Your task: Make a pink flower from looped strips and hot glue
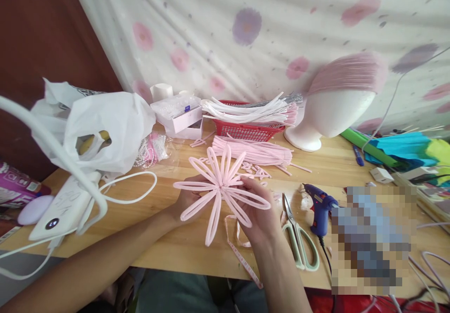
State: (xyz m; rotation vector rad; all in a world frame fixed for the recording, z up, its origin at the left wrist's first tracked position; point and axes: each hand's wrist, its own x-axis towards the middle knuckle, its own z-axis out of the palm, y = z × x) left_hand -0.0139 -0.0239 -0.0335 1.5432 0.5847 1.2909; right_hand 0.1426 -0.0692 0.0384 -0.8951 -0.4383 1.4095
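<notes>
A pink pipe-cleaner flower with several long looped petals is held up over the near middle of the table. From the left, my left hand grips it, its fingers partly hidden behind the petals. My right hand holds the flower from the right, thumb close to its centre. Just behind lies a bundle of pink pipe cleaners, with short cut pieces in front of it. Below the flower a tape measure runs toward the table edge. Scissors with pale green handles lie right of my right hand.
A blue glue gun stands beyond the scissors. At the back are a red basket of pipe cleaners, a white foam head and white boxes. A plastic bag and a lamp's white arm occupy the left.
</notes>
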